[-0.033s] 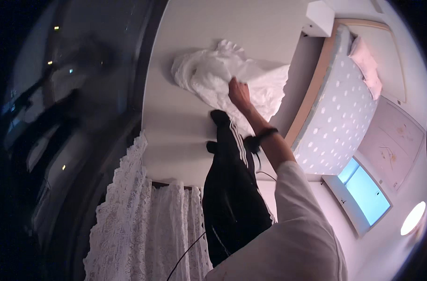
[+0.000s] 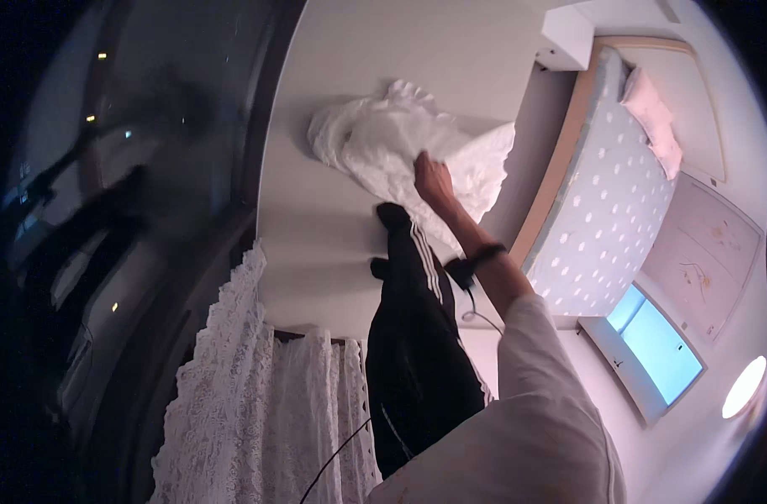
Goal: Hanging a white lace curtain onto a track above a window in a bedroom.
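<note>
A crumpled white cloth (image 2: 383, 139) with a ruffled edge lies on a pale flat surface beyond my feet. My right hand (image 2: 434, 183) reaches over its near part, with the fingers closed in a pinch on the fabric. Around my right wrist is a black band (image 2: 487, 253). Next to that arm, my legs in black trousers (image 2: 421, 353) with white side stripes stretch forward, and the black-socked feet end just short of the cloth. My left hand does not show.
A dark window (image 2: 165, 168) runs along the left. White lace curtains (image 2: 291, 412) hang at the lower left. To the right stand a bed (image 2: 598, 202) with a pink pillow (image 2: 651, 118) and a white cabinet (image 2: 566, 38). A thin black cable (image 2: 337, 454) passes beside my legs.
My right hand has shifted slightly toward me and stays closed. The cloth's right side sits a little differently, and the view has tilted slightly.
</note>
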A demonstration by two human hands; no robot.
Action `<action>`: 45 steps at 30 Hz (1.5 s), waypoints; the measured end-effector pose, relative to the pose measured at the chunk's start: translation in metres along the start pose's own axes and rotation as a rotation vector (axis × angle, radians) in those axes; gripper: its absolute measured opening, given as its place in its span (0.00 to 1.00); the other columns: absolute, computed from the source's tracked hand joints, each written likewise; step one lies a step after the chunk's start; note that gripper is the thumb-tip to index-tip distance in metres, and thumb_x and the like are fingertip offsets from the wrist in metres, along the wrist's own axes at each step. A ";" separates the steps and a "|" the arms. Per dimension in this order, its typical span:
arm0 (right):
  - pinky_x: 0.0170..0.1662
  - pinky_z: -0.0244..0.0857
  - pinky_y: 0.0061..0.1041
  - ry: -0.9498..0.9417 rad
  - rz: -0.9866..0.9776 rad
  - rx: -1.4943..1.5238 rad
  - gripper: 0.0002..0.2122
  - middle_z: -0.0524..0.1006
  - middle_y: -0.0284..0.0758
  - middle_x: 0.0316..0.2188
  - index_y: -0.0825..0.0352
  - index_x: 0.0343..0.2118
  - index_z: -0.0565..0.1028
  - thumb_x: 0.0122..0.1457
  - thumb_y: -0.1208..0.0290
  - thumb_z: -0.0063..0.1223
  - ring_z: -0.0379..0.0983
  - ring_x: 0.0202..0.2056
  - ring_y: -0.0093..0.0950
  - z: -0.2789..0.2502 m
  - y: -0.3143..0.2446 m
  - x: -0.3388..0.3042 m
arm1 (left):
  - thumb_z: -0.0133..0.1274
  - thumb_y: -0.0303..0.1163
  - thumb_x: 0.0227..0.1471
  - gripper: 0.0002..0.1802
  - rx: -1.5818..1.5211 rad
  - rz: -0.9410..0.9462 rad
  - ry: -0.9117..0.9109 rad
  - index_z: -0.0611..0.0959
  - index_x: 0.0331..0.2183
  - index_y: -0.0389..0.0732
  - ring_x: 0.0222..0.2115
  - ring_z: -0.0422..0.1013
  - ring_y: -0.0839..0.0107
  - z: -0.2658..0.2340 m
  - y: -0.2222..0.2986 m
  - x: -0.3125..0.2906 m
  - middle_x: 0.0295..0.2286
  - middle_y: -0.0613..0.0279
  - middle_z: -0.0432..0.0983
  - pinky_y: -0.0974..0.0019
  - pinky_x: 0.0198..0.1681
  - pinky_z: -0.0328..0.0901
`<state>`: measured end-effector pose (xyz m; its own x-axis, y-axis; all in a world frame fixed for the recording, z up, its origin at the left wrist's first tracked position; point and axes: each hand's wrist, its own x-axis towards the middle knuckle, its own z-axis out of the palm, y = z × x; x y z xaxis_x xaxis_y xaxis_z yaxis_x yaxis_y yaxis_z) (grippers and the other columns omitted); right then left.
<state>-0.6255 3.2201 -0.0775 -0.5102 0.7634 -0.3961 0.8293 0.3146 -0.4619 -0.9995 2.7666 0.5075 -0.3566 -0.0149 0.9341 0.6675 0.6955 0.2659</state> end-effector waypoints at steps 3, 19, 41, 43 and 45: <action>0.29 0.61 0.50 0.018 -0.028 0.127 0.05 0.74 0.49 0.23 0.67 0.36 0.65 0.61 0.72 0.41 0.71 0.28 0.52 -0.084 -0.009 -0.088 | 0.47 0.68 0.50 0.50 -0.507 -0.611 0.068 0.50 0.64 0.52 0.17 0.56 0.66 -0.014 -0.013 -0.011 0.18 0.63 0.63 0.61 0.33 0.61; 0.36 0.69 0.29 -0.692 -0.494 0.941 0.06 0.78 0.38 0.31 0.69 0.39 0.73 0.62 0.75 0.49 0.77 0.32 0.34 -0.401 -0.263 -0.413 | 0.35 0.38 0.64 0.26 -0.329 -0.484 -1.074 0.65 0.59 0.38 0.58 0.57 0.59 -0.058 0.094 -0.136 0.57 0.52 0.60 0.58 0.58 0.56; 0.39 0.70 0.30 -0.641 -0.443 0.475 0.12 0.77 0.39 0.35 0.69 0.41 0.75 0.59 0.67 0.52 0.76 0.36 0.32 -0.360 -0.264 -0.407 | 0.47 0.24 0.48 0.29 -0.573 -1.759 -1.505 0.68 0.55 0.34 0.39 0.73 0.68 -0.174 0.207 -0.141 0.40 0.57 0.75 0.66 0.43 0.67; 0.43 0.70 0.28 -0.383 -0.338 0.487 0.19 0.74 0.43 0.44 0.68 0.51 0.69 0.61 0.64 0.52 0.75 0.43 0.35 -0.371 -0.295 -0.391 | 0.49 0.26 0.52 0.30 -0.807 -1.457 -1.484 0.65 0.57 0.35 0.39 0.71 0.72 -0.187 0.219 -0.147 0.40 0.61 0.75 0.68 0.44 0.66; 0.47 0.69 0.26 -0.395 -0.367 0.511 0.27 0.70 0.46 0.50 0.68 0.57 0.62 0.59 0.61 0.56 0.72 0.49 0.36 -0.352 -0.298 -0.385 | 0.50 0.28 0.54 0.29 -0.865 -1.305 -1.489 0.66 0.57 0.35 0.40 0.71 0.73 -0.186 0.247 -0.134 0.41 0.62 0.75 0.69 0.44 0.66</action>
<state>-0.5960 3.0310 0.4917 -0.8582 0.3692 -0.3566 0.4293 0.1352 -0.8930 -0.6651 2.8072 0.4919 -0.5589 0.6359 -0.5323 -0.4165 0.3398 0.8433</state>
